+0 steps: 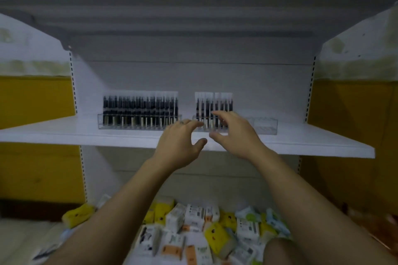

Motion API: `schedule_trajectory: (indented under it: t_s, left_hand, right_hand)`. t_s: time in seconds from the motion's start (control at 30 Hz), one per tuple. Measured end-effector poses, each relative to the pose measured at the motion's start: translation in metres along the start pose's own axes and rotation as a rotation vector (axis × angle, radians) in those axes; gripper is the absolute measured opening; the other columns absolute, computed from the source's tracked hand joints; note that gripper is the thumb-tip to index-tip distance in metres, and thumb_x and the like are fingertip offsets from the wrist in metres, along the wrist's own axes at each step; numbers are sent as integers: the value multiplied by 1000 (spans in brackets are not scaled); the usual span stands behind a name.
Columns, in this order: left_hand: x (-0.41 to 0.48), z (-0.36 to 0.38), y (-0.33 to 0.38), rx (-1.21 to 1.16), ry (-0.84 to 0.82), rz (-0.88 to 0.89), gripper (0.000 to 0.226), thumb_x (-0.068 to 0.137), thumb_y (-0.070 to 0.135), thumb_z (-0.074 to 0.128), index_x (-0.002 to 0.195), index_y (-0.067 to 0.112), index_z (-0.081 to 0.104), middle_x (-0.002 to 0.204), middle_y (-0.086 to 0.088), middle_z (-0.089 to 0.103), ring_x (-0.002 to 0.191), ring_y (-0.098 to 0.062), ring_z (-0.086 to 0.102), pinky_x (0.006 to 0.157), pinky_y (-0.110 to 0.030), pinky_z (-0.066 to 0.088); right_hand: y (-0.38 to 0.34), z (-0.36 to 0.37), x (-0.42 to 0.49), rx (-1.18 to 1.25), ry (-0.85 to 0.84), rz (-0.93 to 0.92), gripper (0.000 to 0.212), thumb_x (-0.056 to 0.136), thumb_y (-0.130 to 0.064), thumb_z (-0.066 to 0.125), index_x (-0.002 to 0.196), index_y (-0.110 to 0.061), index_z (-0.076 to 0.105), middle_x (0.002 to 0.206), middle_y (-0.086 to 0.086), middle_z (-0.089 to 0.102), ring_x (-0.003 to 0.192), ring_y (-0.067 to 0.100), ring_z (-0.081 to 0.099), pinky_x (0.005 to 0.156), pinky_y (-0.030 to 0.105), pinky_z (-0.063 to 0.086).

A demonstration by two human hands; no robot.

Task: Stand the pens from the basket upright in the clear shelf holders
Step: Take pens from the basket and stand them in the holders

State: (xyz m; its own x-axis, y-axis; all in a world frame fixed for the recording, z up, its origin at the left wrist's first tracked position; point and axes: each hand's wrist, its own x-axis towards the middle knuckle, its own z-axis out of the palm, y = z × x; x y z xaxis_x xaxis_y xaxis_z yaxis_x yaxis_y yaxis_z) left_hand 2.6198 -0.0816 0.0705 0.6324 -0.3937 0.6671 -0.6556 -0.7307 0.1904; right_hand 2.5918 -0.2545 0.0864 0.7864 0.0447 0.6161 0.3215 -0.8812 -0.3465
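Pens stood in the half-filled right holder are seemingly being straightened by the left hand and right hand, both spread and grasping nothing, so more must likely be fetched for its bare end.

One head-worn wide-angle camera faces the white shelf squarely from close by, tilted slightly down

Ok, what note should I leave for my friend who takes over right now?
Left hand: open, empty, before the right clear plastic holder.
Right hand: open, empty, fingers spread at the black white-topped pens standing there.
Done: left clear plastic holder looks full; right one filled only in its left part.
Left: fill its right part.
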Motion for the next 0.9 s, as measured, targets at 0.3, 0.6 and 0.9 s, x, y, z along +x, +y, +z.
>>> schedule_trajectory:
  t_s: [0.3,0.6,0.9]
  left_hand:
    - [-60,57,-54,25,-168,-136,50,91,45,57,136,26,49,134,2,56,122,-21,50,99,-38,42]
    - [-131,154,-112,-66,-450,-353,48,86,42,62,131,26,55,128,0,60,118,-22,54,95,-36,45]
    - [-198,237,-147,-126,-739,-548,49,91,39,59,136,23,50,138,0,53,124,-22,50,101,-37,42]
  right_hand:
    - [15,95,-34,18,-276,49,53,89,-36,65,138,-27,46,122,-1,54,102,13,54,87,29,48]
    - [54,220,-81,60,-565,185,51,86,-35,67,134,-27,51,122,-1,56,106,16,56,90,33,47]
    - [101,319,-143,60,-887,338,51,90,-34,64,137,-22,48,136,7,48,114,26,54,91,34,44]
